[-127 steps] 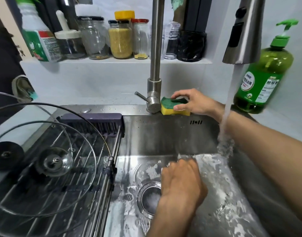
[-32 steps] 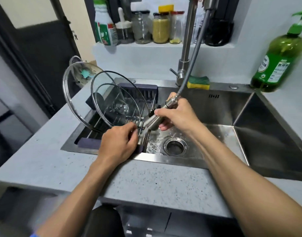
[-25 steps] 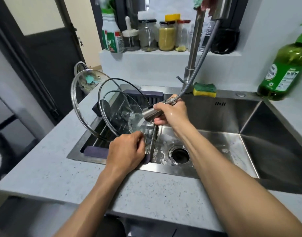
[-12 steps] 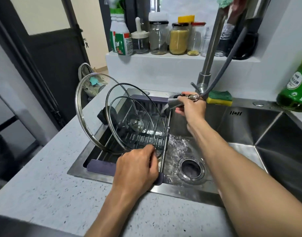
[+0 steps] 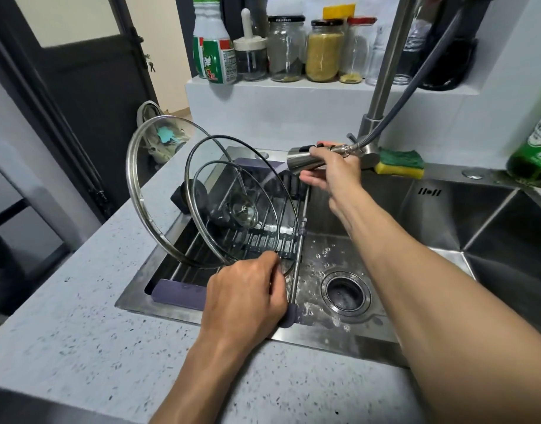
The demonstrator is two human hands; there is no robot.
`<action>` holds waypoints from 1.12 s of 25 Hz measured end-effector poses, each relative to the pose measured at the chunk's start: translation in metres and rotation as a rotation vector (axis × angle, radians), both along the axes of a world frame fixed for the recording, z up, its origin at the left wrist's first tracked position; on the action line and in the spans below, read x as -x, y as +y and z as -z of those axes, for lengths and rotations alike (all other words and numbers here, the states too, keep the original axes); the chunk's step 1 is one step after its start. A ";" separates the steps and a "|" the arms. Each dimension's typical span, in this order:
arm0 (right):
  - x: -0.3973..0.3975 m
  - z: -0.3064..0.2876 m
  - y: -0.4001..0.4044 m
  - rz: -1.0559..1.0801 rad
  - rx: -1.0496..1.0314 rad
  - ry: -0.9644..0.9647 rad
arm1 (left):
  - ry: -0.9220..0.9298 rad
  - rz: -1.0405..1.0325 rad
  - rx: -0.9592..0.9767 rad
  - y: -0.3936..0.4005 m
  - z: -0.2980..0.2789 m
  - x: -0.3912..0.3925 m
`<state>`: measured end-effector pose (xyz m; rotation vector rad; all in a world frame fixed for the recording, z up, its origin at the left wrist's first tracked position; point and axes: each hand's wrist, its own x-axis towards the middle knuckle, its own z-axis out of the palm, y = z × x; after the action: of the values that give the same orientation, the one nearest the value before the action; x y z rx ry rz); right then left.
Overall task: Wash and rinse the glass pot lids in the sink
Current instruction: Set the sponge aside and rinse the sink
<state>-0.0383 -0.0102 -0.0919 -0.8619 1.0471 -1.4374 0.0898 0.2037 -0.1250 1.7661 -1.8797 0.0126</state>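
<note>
Upright over the rack (image 5: 263, 237), three clear glass lids (image 5: 232, 206) are being held on edge, their lower rims pinched in the curled fingers of the left hand (image 5: 247, 298). Water is being sprayed onto them from the sprayer (image 5: 312, 160), gripped by the right hand (image 5: 333, 172) above the sink (image 5: 446, 215).

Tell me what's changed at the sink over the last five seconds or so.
The right hand let go of the sponge and took hold of the pull-out sprayer, now aimed left, spraying the glass lids. The left hand left the basin and grips the lids' lower edge, standing them upright on the rack where they had lain flat. The sponge and the soap bottle stayed put.
</note>
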 end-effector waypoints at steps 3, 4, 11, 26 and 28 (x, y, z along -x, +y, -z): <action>0.002 0.001 0.002 -0.029 -0.012 0.036 | 0.002 -0.019 0.000 -0.001 -0.001 0.000; 0.004 0.004 0.005 -0.038 -0.019 0.061 | 0.005 -0.018 -0.001 -0.001 -0.001 -0.001; 0.089 0.021 0.027 0.021 -0.051 0.385 | -0.019 -0.033 0.028 -0.002 0.000 0.001; 0.273 -0.016 0.098 0.154 -0.107 1.364 | -0.124 -0.038 0.008 0.002 -0.004 0.008; 0.275 -0.020 0.104 0.071 -0.134 1.421 | -0.126 -0.039 -0.014 0.002 -0.003 0.008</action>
<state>-0.3129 0.0937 -0.0715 -1.8094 2.1555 -0.6165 0.0819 0.2060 -0.1217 1.8500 -1.9372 0.1280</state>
